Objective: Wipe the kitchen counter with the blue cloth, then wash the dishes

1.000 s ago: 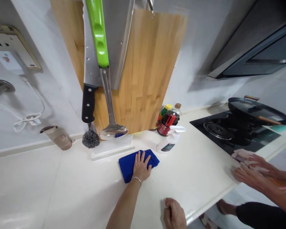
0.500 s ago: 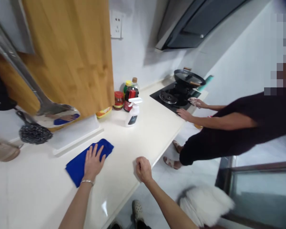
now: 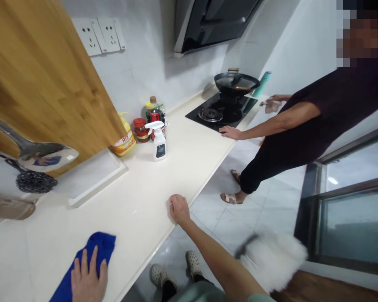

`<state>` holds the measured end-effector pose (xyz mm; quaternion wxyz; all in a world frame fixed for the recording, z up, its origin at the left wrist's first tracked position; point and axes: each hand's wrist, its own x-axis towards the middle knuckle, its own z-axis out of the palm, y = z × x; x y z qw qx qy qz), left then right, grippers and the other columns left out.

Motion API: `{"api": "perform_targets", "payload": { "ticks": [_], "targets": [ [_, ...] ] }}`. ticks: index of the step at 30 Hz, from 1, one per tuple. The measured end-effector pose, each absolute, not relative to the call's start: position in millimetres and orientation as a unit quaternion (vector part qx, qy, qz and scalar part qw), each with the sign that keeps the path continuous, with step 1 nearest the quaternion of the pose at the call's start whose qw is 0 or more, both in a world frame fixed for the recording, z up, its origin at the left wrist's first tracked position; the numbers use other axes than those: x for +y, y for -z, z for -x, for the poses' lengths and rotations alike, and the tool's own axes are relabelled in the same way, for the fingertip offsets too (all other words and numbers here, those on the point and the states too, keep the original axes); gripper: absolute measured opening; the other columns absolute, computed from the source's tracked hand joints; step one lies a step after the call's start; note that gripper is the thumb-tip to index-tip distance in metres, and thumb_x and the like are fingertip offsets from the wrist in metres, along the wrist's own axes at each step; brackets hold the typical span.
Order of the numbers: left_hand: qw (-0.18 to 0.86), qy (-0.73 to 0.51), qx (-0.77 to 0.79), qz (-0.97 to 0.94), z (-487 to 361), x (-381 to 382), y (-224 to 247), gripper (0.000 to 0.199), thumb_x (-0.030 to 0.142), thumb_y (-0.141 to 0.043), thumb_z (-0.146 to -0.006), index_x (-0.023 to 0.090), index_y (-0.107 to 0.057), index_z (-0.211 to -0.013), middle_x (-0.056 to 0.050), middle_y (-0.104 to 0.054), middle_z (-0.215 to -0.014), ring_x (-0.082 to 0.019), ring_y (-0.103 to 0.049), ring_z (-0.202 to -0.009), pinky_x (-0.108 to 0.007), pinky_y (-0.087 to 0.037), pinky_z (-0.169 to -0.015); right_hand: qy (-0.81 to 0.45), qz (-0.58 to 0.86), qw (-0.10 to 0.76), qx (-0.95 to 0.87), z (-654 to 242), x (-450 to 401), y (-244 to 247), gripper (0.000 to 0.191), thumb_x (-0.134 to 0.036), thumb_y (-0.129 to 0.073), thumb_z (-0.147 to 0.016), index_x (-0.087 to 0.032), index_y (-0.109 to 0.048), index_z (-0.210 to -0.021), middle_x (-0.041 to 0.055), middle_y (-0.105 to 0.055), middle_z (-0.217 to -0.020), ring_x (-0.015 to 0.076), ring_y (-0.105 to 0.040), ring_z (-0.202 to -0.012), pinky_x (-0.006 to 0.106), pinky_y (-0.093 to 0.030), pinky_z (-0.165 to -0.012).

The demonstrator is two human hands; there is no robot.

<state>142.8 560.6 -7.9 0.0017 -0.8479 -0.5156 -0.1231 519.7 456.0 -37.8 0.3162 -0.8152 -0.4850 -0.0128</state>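
Note:
My left hand (image 3: 88, 279) lies flat, fingers spread, on a folded blue cloth (image 3: 103, 243) on the white countertop (image 3: 138, 201), at the bottom left. The cloth's lower end runs out of the frame. Closed in a loose fist, my right hand (image 3: 179, 209) rests at the counter's front edge with nothing visible in it. A white spray bottle (image 3: 159, 144) stands upright on the counter beyond both hands, touched by neither.
Behind the spray bottle are a red-lidded jar (image 3: 141, 130) and a yellow bottle (image 3: 126, 140). A co-worker (image 3: 290, 142) stands by the black cooktop (image 3: 212, 113), which bears a lidded wok (image 3: 236, 86). A ladle (image 3: 47, 153) hangs at left. Something white and fluffy (image 3: 274, 260) is on the floor.
My left hand and the blue cloth have moved back along the counter toward me. My right fist stays at the edge. The co-worker's far hand has lifted off the cooktop. The view has shifted.

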Motion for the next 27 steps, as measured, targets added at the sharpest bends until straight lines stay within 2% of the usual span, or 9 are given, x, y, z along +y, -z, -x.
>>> {"api": "perform_targets", "payload": {
  "ticks": [5,10,16,21,27],
  "targets": [
    [0.008,0.114,-0.494,0.862,-138.4,497.6,14.2,0.061,0.039,-0.031,-0.096,0.027,-0.022,-0.155,-0.011,-0.029,-0.162,-0.033,-0.01,-0.153,-0.062,-0.027,-0.118,0.01,0.809,0.333,-0.485,-516.5,451.0,37.2,0.024,-0.003,-0.047,-0.076,-0.021,-0.049,-0.091,0.0064,-0.055,-0.092,0.0234,-0.046,-0.092,0.035,-0.033,-0.084],
    [0.05,0.103,-0.481,0.869,-163.0,474.4,16.3,0.059,0.034,-0.039,-0.096,0.028,-0.025,-0.154,-0.012,-0.023,-0.164,-0.037,-0.014,-0.152,-0.062,-0.031,-0.117,0.014,0.803,0.349,-0.484,-513.0,450.1,39.0,0.023,-0.002,-0.045,-0.077,-0.02,-0.05,-0.09,0.0065,-0.054,-0.09,0.0238,-0.046,-0.09,0.036,-0.032,-0.083],
    [0.046,0.088,-0.406,0.908,-221.3,470.3,9.3,0.063,0.03,-0.045,-0.095,0.033,-0.022,-0.154,-0.007,-0.014,-0.166,-0.035,-0.016,-0.152,-0.058,-0.034,-0.117,0.031,0.799,0.339,-0.496,-513.7,449.2,39.6,0.021,-0.003,-0.046,-0.079,-0.021,-0.05,-0.089,0.0044,-0.055,-0.087,0.0225,-0.047,-0.089,0.035,-0.032,-0.083],
    [-0.01,0.072,-0.335,0.94,-276.0,469.6,2.8,0.064,0.032,-0.046,-0.095,0.038,-0.021,-0.154,-0.004,-0.008,-0.167,-0.036,-0.013,-0.152,-0.058,-0.034,-0.117,0.047,0.808,0.318,-0.494,-514.9,449.3,43.7,0.021,-0.003,-0.047,-0.079,-0.021,-0.051,-0.089,0.0044,-0.055,-0.088,0.0224,-0.047,-0.088,0.034,-0.032,-0.082],
    [-0.126,0.07,-0.286,0.947,-332.4,471.9,6.3,0.063,0.041,-0.046,-0.096,0.039,-0.022,-0.154,-0.004,-0.007,-0.168,-0.036,-0.006,-0.153,-0.062,-0.025,-0.121,0.054,0.802,0.319,-0.502,-519.7,446.3,52.6,0.018,-0.006,-0.047,-0.081,-0.02,-0.053,-0.089,0.0048,-0.058,-0.089,0.0217,-0.049,-0.088,0.033,-0.033,-0.081]
  ]
}}
